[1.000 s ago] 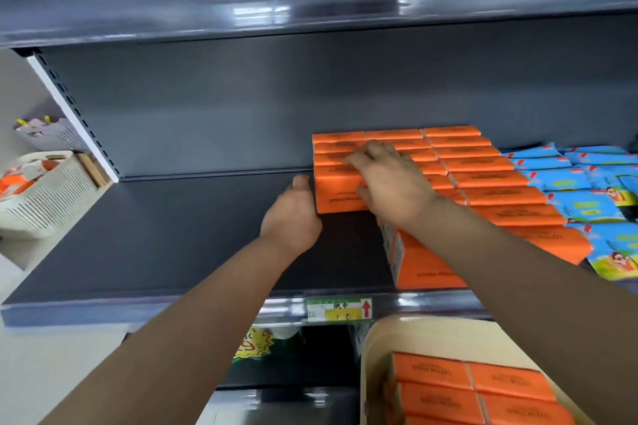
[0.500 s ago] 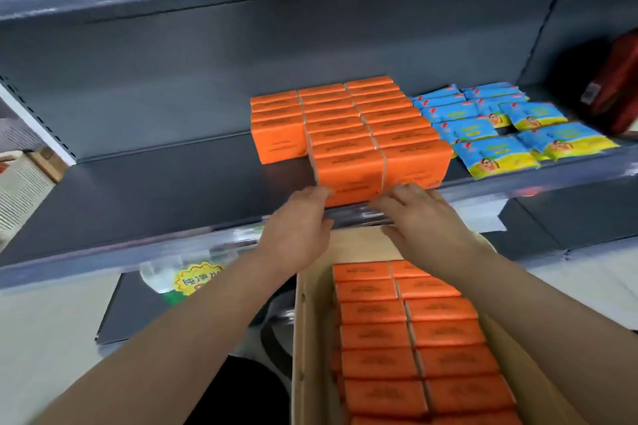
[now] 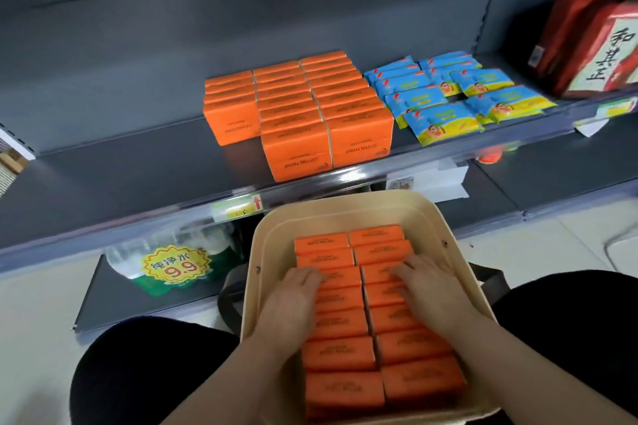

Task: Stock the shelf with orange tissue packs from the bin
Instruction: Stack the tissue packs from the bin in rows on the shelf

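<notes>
you are sitting in front of the shelf (image 3: 121, 166) with the cream bin (image 3: 345, 203) resting between your knees (image 3: 138, 373), and both your hands are lying inside it. the orange tissue packs in the bin (image 3: 341, 352) are standing in two columns, side by side, filling most of it. your left hand (image 3: 297, 300) is resting on the left column, its fingertips bending down onto a pack a few rows from the far end; you cannot tell whether it is gripping that pack or only touching it. your right hand (image 3: 428, 290) is lying on the right column with its fingers (image 3: 402, 272) spread and fairly flat, pressing on the tops and clasping nothing.

on the shelf above, the orange tissue packs already stocked (image 3: 300, 138) are sitting in three rows running front to back; the left row is stopping short of the front edge while the other two are reaching it. just beside them on the right, blue packs (image 3: 438, 100) are lying flat, and a red box (image 3: 593, 31) is standing further right. a price tag (image 3: 238, 209) is hanging on the shelf edge, and bottled water with a 9.9 sticker (image 3: 176, 264) is sitting on the shelf below.
</notes>
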Tool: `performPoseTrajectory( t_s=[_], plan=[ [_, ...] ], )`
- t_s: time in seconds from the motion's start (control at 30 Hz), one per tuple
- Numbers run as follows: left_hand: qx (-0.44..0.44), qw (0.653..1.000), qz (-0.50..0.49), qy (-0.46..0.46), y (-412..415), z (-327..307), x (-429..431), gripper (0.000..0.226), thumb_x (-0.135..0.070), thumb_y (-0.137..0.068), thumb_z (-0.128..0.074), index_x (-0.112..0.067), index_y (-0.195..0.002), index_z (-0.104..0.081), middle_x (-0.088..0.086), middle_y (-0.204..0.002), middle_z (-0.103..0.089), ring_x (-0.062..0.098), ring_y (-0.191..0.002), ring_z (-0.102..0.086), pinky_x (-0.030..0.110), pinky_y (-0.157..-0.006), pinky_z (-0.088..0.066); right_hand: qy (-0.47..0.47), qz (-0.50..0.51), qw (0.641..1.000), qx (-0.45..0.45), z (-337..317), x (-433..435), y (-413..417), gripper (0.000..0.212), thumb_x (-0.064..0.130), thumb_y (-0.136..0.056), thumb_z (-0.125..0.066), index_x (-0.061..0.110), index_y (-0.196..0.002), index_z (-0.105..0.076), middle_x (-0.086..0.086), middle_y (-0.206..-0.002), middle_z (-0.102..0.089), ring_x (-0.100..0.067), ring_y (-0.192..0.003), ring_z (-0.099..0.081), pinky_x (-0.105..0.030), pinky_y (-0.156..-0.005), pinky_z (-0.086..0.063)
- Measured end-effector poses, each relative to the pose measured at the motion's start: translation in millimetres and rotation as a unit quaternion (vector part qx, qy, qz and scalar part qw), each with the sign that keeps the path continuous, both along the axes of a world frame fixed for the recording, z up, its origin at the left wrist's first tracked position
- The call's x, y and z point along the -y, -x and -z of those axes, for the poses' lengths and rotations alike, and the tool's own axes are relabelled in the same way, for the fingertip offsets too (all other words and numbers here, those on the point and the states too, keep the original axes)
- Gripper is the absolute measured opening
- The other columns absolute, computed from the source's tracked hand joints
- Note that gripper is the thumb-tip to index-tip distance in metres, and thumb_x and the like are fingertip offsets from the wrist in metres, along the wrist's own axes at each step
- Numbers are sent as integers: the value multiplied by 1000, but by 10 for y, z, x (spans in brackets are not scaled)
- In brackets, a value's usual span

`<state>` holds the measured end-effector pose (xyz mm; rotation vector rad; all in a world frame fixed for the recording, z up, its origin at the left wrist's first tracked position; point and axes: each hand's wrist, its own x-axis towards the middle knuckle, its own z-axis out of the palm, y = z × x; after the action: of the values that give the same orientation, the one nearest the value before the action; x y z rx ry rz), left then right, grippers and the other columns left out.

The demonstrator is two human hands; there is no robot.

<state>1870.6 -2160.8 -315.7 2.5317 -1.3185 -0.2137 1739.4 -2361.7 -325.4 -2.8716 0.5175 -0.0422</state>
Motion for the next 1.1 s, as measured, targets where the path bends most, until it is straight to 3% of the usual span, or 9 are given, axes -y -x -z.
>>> performPoseTrajectory(
  t_s=[0.27, 0.43, 0.53, 0.73, 0.87, 0.97, 1.1],
  plan=[
    [18, 1000, -23, -7, 21, 38, -11, 40, -13, -96, -38, -25, -134, -45, -8, -136, -47, 10, -123, -43, 23, -94, -43, -9, -9, 999, -51, 89, 22, -97, 27, 33, -92, -51, 30, -117, -58, 6, -114, -50, -15, -111, -44, -32, -90, -39],
    [15, 1000, -22, -8, 18, 79, 9, 39, -13, -97, -37, -25, -133, -44, -9, -136, -47, 9, -122, -42, 24, -97, -42, -52, -5, 995, -91, 78, 28, -119, 38, 46, -84, -61, 33, -119, -59, 6, -113, -49, -15, -110, -44, -31, -93, -39],
    [14, 1000, -21, 0, 13, 94, -3, 39, -12, -96, -38, -25, -132, -45, -9, -135, -48, 9, -121, -43, 23, -96, -43, -24, -18, 995, -94, 82, 4, -114, 37, 45, -85, -60, 33, -120, -58, 6, -114, -49, -15, -113, -42, -31, -94, -36],
    [19, 1000, -15, 6, 9, 116, -4, 35, -12, -95, -39, -24, -126, -50, -8, -129, -51, 11, -114, -47, 27, -91, -46, 55, -45, 995, -69, 56, -59, -109, 24, 36, -90, -54, 27, -112, -60, 5, -111, -52, -16, -111, -45, -33, -91, -33],
    [25, 1000, -12, -3, -11, 164, -37, 33, -11, -93, -40, -25, -120, -53, -8, -124, -53, 11, -109, -47, 27, -88, -47, 125, -23, 991, -35, -59, -52, -97, 20, 38, -74, -75, 24, -86, -67, 4, -90, -61, -19, -90, -59, -35, -74, -44],
    [19, 1000, -13, -11, -16, 174, -35, 33, -10, -92, -40, -26, -118, -53, -8, -122, -54, 11, -107, -47, 28, -88, -47, 160, -10, 986, 36, -243, -41, -98, 22, 36, -66, -80, 23, -79, -66, 3, -84, -61, -21, -83, -61, -37, -67, -47],
    [18, 999, -13, -25, -14, 187, -24, 29, -13, -94, -40, -26, -117, -52, -7, -121, -54, 11, -106, -47, 29, -88, -47, 192, -14, 976, 106, -430, 6, -132, 22, 32, -70, -77, 17, -82, -67, -2, -85, -60, -27, -83, -60, -39, -69, -47]
  ],
)
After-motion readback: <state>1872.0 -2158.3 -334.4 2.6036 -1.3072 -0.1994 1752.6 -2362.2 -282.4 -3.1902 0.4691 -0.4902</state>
